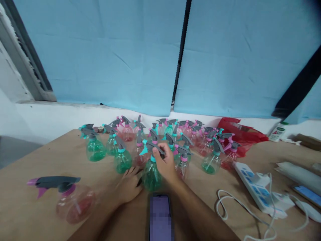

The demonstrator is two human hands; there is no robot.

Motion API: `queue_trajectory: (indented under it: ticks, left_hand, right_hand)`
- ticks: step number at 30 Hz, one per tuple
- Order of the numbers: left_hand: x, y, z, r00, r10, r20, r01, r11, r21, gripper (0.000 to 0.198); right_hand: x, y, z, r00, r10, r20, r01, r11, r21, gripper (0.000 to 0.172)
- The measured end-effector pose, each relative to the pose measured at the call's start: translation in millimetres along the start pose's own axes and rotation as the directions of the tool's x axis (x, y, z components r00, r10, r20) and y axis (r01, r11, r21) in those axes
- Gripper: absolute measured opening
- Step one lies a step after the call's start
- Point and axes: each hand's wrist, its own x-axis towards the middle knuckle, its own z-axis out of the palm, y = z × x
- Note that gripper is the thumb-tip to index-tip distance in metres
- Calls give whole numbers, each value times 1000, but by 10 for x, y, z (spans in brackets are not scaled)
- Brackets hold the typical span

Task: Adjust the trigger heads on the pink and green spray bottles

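Observation:
My right hand (166, 163) is closed round the grey trigger head of a green spray bottle (151, 176) with a turquoise collar and nozzle. The bottle stands upright in front of me. Just left of its base lies my left hand (129, 185), fingers stretched out over the table; whether its thumb touches the bottle I cannot tell. Another green spray bottle (122, 162) is just beyond my left fingertips. To the right of my right hand is a clear pinkish spray bottle (183, 167) with a pink collar. A lone pink spray bottle (75, 206) stands at the near left.
Several green and pink spray bottles (211, 163) crowd the back of the wooden table (32, 160). A phone (161, 217) lies between my forearms. At right are a power strip (258, 190) with white cables, a red plastic bag (240, 135) and a white bottle (277, 132).

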Motion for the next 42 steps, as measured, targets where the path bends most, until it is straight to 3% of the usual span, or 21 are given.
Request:
queue_trajectory:
  ticks: [6, 9, 12, 16, 20, 22, 27, 35, 42]
  left_hand:
    - [10, 61, -53, 1000, -23, 7, 23, 1000, 13, 36]
    - [12, 60, -54, 1000, -24, 2, 24, 1000, 3, 37]
    - [14, 48, -45, 1000, -19, 8, 19, 1000, 6, 37]
    - [16, 29, -19, 1000, -23, -5, 23, 1000, 7, 39]
    - [21, 29, -18, 999, -34, -7, 34, 999, 5, 40]
    - [25, 37, -30, 1000, -26, -4, 26, 1000, -1, 40]
    - [29, 47, -50, 1000, -14, 4, 14, 1000, 7, 41]
    - [24, 67, -68, 999, -29, 22, 29, 999, 14, 39]
    - [25, 63, -58, 999, -36, 21, 36, 999, 2, 41]
  right_hand:
    - [-248, 258, -184, 995, -72, -63, 62, 988, -144, 19]
    - [-247, 280, -192, 999, -33, -35, 29, 991, -130, 23]
    - [-215, 315, -180, 996, 76, 37, -73, 994, -76, 27]
    - [-143, 362, -195, 970, 190, 151, -194, 981, 9, 19]
    - [-30, 314, -243, 892, 174, 416, -225, 971, 76, 21]
    - [26, 278, -247, 858, 145, 492, -245, 958, 146, 21]
    - [94, 208, -187, 849, 223, 479, -365, 903, 225, 10]
    - [97, 135, -127, 875, 201, 440, -313, 929, 199, 11]
    - [86, 166, -112, 865, 205, 458, -303, 941, 152, 15]
